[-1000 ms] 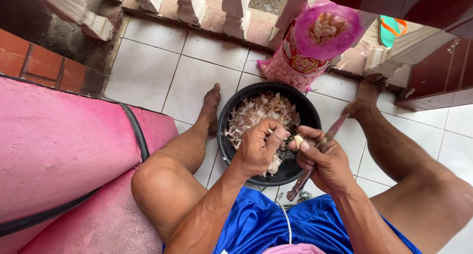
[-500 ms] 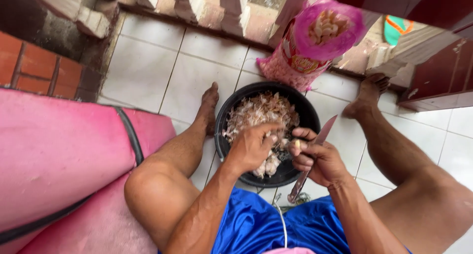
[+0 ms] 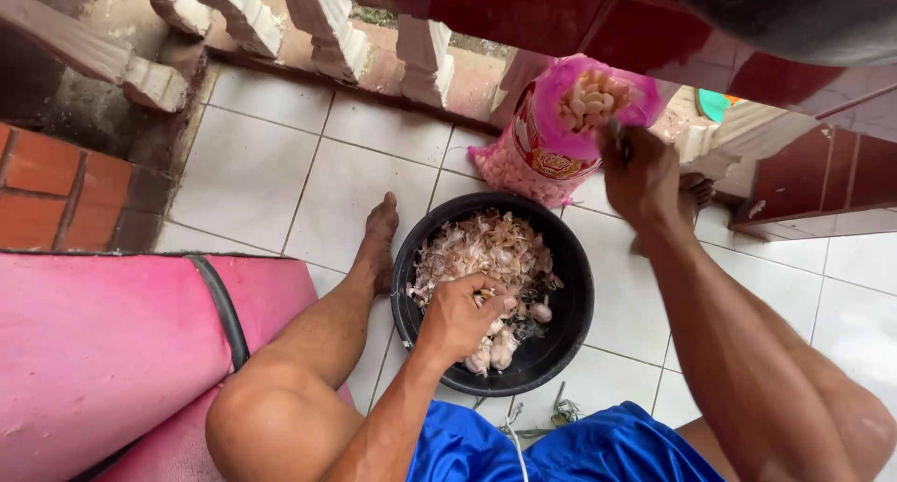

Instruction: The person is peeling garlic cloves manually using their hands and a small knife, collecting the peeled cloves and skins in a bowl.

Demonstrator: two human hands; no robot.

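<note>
on white tiles, left hand (image 3: pixel 464 312) in bowl (image 3: pixel 570 304); right hand (image 3: pixel 639 169) at bag (image 3: pixel 551 136).

A person sits on a white tiled floor (image 3: pixel 271 174) with a black bowl (image 3: pixel 572 300) between bare legs. The bowl holds garlic skins (image 3: pixel 476 244) and a few peeled cloves (image 3: pixel 500 354) near its front edge. The left hand (image 3: pixel 462 312) rests curled over the heap inside the bowl. The right hand (image 3: pixel 640 169) is raised at the open mouth of a pink bag (image 3: pixel 551 150) full of garlic, standing just behind the bowl. A pink cushion (image 3: pixel 103 351) lies at the left.
</note>
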